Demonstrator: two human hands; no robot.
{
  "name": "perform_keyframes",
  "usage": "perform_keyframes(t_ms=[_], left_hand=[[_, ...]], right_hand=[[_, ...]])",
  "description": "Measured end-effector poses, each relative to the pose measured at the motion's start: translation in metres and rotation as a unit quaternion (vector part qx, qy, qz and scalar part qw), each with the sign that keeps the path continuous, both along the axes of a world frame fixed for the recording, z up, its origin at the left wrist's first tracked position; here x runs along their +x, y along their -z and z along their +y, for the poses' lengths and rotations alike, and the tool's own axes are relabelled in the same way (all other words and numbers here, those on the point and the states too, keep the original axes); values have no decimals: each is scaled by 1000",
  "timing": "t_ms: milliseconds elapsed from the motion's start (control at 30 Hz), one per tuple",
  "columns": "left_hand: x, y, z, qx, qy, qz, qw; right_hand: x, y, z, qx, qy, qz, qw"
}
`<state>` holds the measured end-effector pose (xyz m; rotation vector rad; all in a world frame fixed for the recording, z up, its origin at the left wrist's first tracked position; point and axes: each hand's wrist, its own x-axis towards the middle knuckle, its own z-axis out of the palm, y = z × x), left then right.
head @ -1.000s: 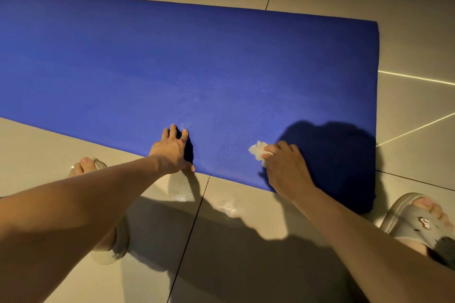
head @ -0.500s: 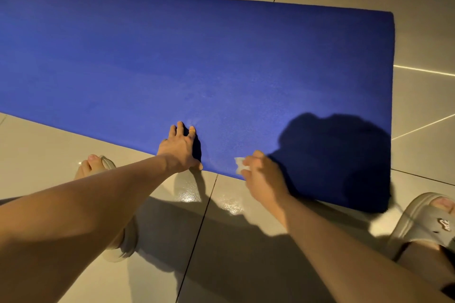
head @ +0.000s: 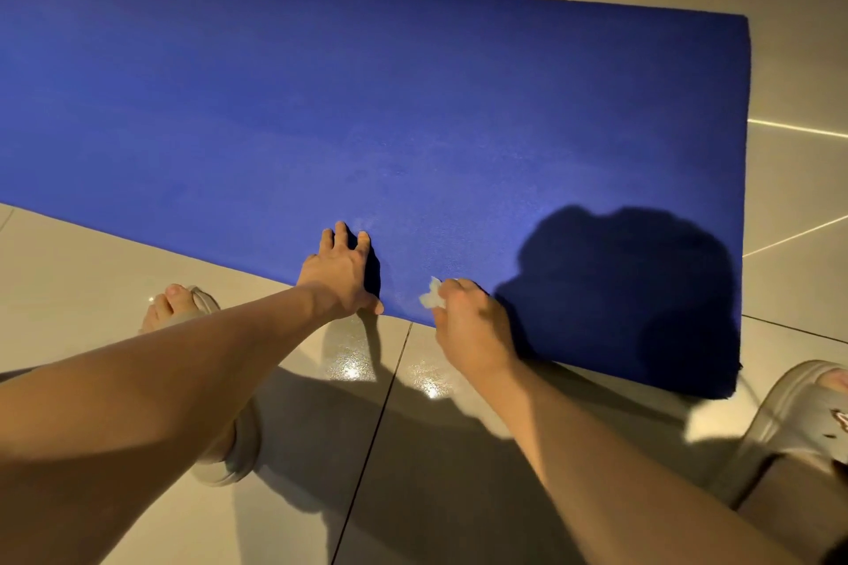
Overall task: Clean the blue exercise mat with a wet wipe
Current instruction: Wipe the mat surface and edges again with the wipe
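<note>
While left hand [head: 342,275] stays splayed on mat [head: 413,106], right hand [head: 468,330] pinches wipe [head: 430,295]; this pair has slid leftward.

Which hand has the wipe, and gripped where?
The right hand pinches the crumpled wet wipe by its near side; the rest sticks out onto the blue mat. The left hand holds nothing and rests on the mat.

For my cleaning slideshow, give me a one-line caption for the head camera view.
Left hand braces the blue exercise mat while the right hand holds a wet wipe on its near edge.
</note>
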<state>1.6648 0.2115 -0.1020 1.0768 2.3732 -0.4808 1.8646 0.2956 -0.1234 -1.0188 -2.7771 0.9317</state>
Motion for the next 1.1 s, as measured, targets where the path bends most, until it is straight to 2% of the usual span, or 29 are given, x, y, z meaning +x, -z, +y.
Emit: perform_keyframes(t_ms=[100, 233, 300, 367, 433, 500, 600, 700, 800, 867, 1100], left_hand=[[0, 0, -2, -1, 3, 2, 1000], [-1, 1, -1, 0, 9, 2, 1000], [-2, -2, 0, 0, 11, 4, 1000], [-3, -2, 1, 3, 15, 3, 1000], [-2, -2, 1, 0, 15, 5, 1000], [-2, -2, 1, -3, 14, 8, 1000], [-1, -1, 0, -8, 19, 11, 1000], [-3, -5, -1, -7, 27, 7, 1000], [-5, -11, 0, -15, 41, 6, 999], [-7, -15, 6, -39, 45, -7, 998], [-18, -51, 20, -86, 169, 3, 982]], right_hand=[[47, 9, 28, 112, -86, -53, 989], [89, 2, 54, 167, -81, -50, 981], [82, 1, 47, 161, -84, -48, 982], [65, 7, 29, 149, -123, -87, 977], [37, 8, 7, 105, -108, -121, 981], [8, 4, -15, 96, -97, -93, 986], [-18, 4, -36, 106, -102, -116, 982], [1, 9, -18, 74, -66, -117, 988], [40, 8, 13, 138, -11, -96, 986], [49, 7, 22, 128, -7, -113, 985], [7, -3, -9, 65, 9, -139, 988]])
